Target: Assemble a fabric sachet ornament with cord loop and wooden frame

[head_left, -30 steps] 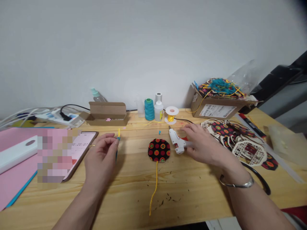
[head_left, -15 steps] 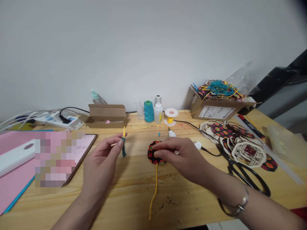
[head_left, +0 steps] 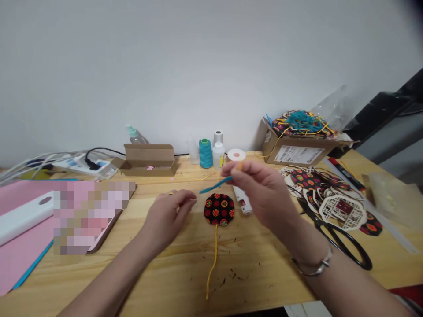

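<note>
A small teal thread tassel with a bit of yellow cord hangs sideways from my right hand, pinched between thumb and fingers above the table. To the left, my left hand is low over the wood, its fingers curled with thumb and forefinger slightly apart and nothing visible between them. Between the hands lies a black patterned fabric piece, roughly octagonal, with a yellow cord running from its edge toward me. Partly hidden behind my right hand is a white glue gun.
At the back stand a teal thread cone, a glue bottle and a white spool. A packed cardboard box, ornament pieces and black scissors are right. A phone and an open small box sit left.
The tassel has passed from my left hand to my right. My right hand has lifted off the fabric piece, and my left hand has moved right, closer to it.
</note>
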Available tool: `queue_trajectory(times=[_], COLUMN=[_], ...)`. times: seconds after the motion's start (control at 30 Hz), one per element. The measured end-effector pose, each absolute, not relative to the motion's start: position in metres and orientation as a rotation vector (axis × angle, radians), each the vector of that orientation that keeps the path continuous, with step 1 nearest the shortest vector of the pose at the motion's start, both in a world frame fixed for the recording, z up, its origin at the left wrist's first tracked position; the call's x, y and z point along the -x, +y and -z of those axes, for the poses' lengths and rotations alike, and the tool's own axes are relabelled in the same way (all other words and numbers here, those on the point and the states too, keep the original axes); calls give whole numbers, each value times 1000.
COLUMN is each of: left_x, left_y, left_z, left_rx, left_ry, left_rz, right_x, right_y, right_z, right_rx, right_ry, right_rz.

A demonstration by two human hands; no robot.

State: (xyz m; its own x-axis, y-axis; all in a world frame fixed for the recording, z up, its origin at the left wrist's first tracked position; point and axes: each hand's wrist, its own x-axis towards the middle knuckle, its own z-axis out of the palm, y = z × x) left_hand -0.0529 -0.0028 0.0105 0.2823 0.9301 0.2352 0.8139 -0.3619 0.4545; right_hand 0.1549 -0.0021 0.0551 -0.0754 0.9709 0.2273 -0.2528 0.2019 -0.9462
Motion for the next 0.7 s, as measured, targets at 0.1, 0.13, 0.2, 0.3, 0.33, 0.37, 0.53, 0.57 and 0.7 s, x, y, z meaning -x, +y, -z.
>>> queue_trajectory(times=[0.1,0.13,0.2,0.3,0.33,0.37,0.53,0.57,0.7], left_x=[73,78,85,82,79,75,42,32,-5], left_y=[9,11,11,4,1,-2,-9,-10,-13], left_z=[-12,-13,-15,-18,-18,-19,-14,-12,-6], left_rx=[-2288,-2271,-2306,-2432,-2479,-2521,-2674,-2685,-2555], left_ry=[1875,1984,2217,2520,2481,2445,2055,1928,1800], left_rz=[-521,-429,-317,-545,-622,-707,-728,-613,-296], right_x=[-184,-193,-206,-213,-212,-211,-202,-202,-200], right_y=[-12,-17,-28,-43,-48,-51,-66,-68,-76], right_z=[-70,-73,-72,-58,-51,-44,-18,-16,-12], right_rx=[680,666,692,885,987,1083,1238,1243,1308], right_ry=[-1186,-1217,-1361,-1583,-1630,-1690,-1880,-1916,-2081], right_rz=[-1250,-1286,-1430,-1718,-1735,-1719,-1764,-1760,-1670])
